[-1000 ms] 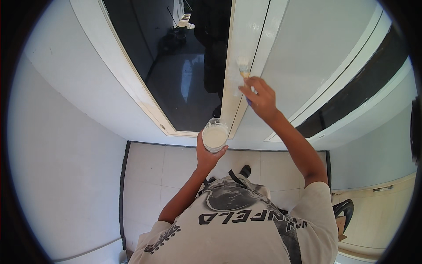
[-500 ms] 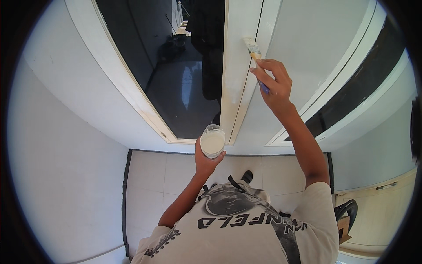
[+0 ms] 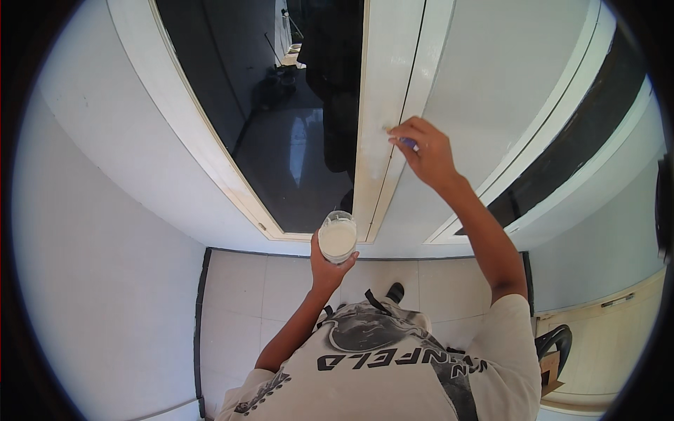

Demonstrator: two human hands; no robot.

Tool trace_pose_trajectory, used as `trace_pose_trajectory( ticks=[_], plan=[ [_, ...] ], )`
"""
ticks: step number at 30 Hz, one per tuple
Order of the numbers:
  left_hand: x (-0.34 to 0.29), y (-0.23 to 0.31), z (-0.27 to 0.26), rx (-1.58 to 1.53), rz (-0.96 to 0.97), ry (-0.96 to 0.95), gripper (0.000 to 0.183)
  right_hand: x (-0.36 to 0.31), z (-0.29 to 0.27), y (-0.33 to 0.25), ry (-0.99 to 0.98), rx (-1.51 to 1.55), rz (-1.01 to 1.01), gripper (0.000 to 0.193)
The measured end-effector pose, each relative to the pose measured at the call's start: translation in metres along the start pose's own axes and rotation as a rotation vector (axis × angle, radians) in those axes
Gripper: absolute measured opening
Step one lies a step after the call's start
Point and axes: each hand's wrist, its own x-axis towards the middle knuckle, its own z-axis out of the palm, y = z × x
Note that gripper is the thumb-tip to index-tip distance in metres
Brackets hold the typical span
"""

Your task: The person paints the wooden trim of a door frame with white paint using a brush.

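My left hand (image 3: 328, 265) holds a clear cup of white paint (image 3: 338, 236) at chest height, close to the foot of the white door edge (image 3: 382, 119). My right hand (image 3: 425, 149) is raised against that door edge, gripping a paintbrush (image 3: 400, 137) with a blue handle. The bristles are mostly hidden by my fingers and touch the narrow white edge of the open door. A patch of wet white paint shows on the edge near the brush.
A dark doorway (image 3: 281, 126) opens to the left of the door edge, framed by a white jamb (image 3: 203, 147). White walls stand on both sides. Pale floor tiles (image 3: 239, 295) lie below me. A dark object (image 3: 551, 344) sits at the lower right.
My right hand has moved the brush along the door edge, first up and then back down. The cup in my left hand has stayed almost still.
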Motion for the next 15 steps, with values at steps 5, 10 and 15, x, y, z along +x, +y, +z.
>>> trace_pose_trajectory(
  ticks=[5, 10, 15],
  plan=[
    [0.001, 0.002, -0.001, -0.024, -0.018, 0.003, 0.092, 0.04, -0.032, -0.014, 0.263, -0.155, -0.371, 0.024],
    [0.004, -0.003, 0.001, -0.02, 0.003, -0.009, 0.091, -0.028, 0.02, -0.004, 0.078, -0.249, -0.427, 0.028],
    [0.004, -0.004, 0.001, -0.032, 0.009, -0.007, 0.091, -0.073, 0.053, -0.011, -0.284, -0.045, -0.051, 0.02]
  ],
)
